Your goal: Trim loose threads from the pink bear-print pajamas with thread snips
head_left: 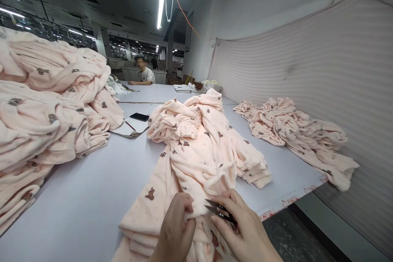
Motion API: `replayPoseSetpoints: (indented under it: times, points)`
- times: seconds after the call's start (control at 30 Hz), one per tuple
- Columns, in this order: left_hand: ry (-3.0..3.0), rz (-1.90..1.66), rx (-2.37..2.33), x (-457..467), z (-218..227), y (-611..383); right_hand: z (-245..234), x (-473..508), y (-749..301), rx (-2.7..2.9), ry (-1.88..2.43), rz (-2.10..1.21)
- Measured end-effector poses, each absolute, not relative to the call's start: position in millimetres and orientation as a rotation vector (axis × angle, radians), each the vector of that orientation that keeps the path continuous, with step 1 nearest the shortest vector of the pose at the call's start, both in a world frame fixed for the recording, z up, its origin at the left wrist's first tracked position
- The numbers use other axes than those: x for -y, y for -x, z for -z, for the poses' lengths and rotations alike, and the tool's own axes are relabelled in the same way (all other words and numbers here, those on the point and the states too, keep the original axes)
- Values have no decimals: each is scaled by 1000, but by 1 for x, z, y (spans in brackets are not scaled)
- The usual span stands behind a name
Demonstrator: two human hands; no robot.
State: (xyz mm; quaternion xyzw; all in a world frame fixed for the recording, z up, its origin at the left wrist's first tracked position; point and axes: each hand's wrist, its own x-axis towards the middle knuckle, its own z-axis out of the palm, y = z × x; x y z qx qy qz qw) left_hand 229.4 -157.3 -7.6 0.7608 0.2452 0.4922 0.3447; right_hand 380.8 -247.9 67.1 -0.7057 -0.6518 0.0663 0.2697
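Note:
A pale pink fleece garment [196, 147] with small brown bear prints lies spread over the white table [92, 196], reaching to the near edge. My left hand [176, 229] pinches a fold of its fabric at the bottom of the view, fingers closed. Right beside it, my right hand [245, 229] grips small black thread snips [218, 211], their blades pointing left at the pinched fold.
A tall stack of folded pink garments [43, 114] fills the left side. Another crumpled pink garment [294, 135] lies at the right table edge by the striped cloth wall. A black phone [139, 116] and papers [130, 127] sit mid-table. A seated person [144, 74] is at the far end.

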Motion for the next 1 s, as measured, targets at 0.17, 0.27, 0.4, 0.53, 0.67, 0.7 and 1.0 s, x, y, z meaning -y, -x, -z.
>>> replayPoseSetpoints:
  times: [0.17,0.27,0.4,0.53,0.67,0.7,1.0]
  points:
    - [-1862,-1265,-747,155,-2,-227,-49,246,-372,1730,1953,117]
    - [-1565,-945,-721,151,-17,-228,-34,240,-377,1671,2007,240]
    - [-1129,-579,-553,140,-29,-230,-33,218,-389,1494,2084,288]
    - [-913,-564,-485,132,-31,-230,-43,205,-394,1485,2092,108]
    - [-828,-546,-355,129,-32,-231,-51,220,-388,1592,1912,-149]
    - [-825,-544,-332,129,-32,-232,-52,225,-386,1622,1876,-163]
    - [-841,-511,-288,127,-30,-233,-55,227,-387,1604,1869,-193]
